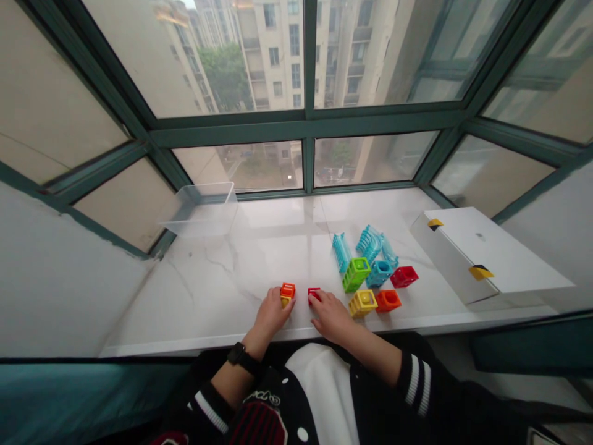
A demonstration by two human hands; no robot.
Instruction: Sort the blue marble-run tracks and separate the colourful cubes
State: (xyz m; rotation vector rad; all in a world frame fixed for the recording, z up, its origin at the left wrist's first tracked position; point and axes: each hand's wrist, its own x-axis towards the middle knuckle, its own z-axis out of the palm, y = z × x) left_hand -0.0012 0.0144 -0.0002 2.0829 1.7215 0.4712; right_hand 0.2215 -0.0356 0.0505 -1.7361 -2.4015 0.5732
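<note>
Near the front edge of the white marbled sill, my left hand is closed around an orange block and a yellow block, which sit against each other. My right hand has its fingers on a small red block, partly covered by them, a short gap to the right of the orange one. Close to my right wrist stands a yellow block, with an orange block beside it. Behind these are a tall green block, a blue block and another red block.
Translucent blue pieces lie behind the blocks: a straight ribbed one, a curved one and another. At the back left stands a clear plastic bin. A white box occupies the right end, and windows border the sill.
</note>
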